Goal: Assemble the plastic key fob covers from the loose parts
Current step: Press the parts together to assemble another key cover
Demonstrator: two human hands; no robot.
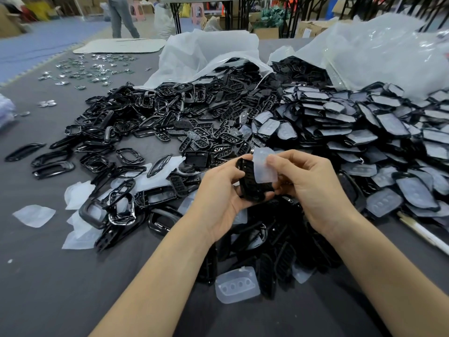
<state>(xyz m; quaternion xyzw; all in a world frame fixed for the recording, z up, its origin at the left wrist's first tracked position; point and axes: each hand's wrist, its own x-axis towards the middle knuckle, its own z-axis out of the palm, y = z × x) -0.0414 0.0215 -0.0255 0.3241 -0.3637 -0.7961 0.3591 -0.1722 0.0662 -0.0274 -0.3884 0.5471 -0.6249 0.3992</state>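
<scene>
My left hand grips a black plastic fob shell upright in front of me. My right hand pinches a translucent white rubber button pad against the shell's upper face. A heap of loose black frames and button plates covers the grey table to the left and centre. To the right lies a stack of assembled covers with pads in them. Another loose pad lies near the table's front, between my forearms.
Two clear plastic bags spill parts at the back, the second bag on the right. Small shiny metal pieces are scattered far left. Loose pads lie at front left. A person's legs stand behind the table.
</scene>
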